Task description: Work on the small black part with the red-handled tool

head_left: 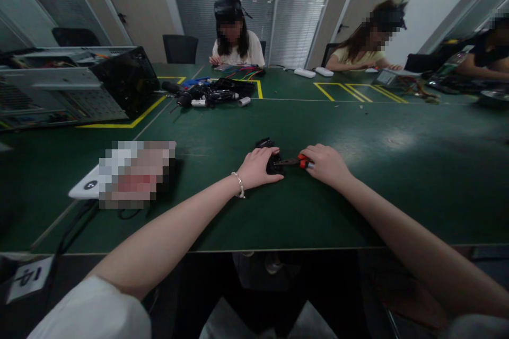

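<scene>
My left hand [259, 167] rests on the green table [358, 190] with its fingers wrapped over a small black part [269, 144], pressing it down. My right hand [325, 164] is closed round a red-handled tool [301, 160], a screwdriver or pliers, whose dark tip points left into the black part. A bead bracelet [240, 185] circles my left wrist. Much of the black part is hidden under my left fingers.
An open computer case [59, 87] sits at the far left. A white device with a cable [85, 188] lies left of my arm. Black tools and parts [207, 94] lie further back. Three other people sit at the far side.
</scene>
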Motion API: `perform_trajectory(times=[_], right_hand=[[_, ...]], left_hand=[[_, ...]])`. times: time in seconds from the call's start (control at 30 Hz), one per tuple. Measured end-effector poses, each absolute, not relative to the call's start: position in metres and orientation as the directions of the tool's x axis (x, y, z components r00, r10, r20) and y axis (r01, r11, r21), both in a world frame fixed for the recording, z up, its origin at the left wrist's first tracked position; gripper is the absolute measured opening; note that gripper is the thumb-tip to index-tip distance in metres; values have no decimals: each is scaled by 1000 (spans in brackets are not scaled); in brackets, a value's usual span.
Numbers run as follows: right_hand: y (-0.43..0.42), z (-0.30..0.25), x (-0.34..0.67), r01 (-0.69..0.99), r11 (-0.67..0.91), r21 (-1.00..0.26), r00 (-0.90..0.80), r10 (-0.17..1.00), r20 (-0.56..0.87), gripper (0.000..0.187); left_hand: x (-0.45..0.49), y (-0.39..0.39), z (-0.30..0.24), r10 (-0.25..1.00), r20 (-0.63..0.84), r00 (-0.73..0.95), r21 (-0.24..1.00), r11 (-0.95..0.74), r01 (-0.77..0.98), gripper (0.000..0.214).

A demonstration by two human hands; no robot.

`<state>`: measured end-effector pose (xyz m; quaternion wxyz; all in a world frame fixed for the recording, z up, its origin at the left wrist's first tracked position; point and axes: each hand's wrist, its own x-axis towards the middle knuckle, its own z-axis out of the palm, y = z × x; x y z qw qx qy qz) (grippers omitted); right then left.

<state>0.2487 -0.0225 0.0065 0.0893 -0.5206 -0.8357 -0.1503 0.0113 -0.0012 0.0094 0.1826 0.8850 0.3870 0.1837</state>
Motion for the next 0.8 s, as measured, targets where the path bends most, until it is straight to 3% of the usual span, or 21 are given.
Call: perform_trajectory(times=[0.8], right_hand=[[-24,9,247,900,404,161,-435,847,305,24]], left_hand=[[12,0,8,757,166,632,453,-627,633,70]])
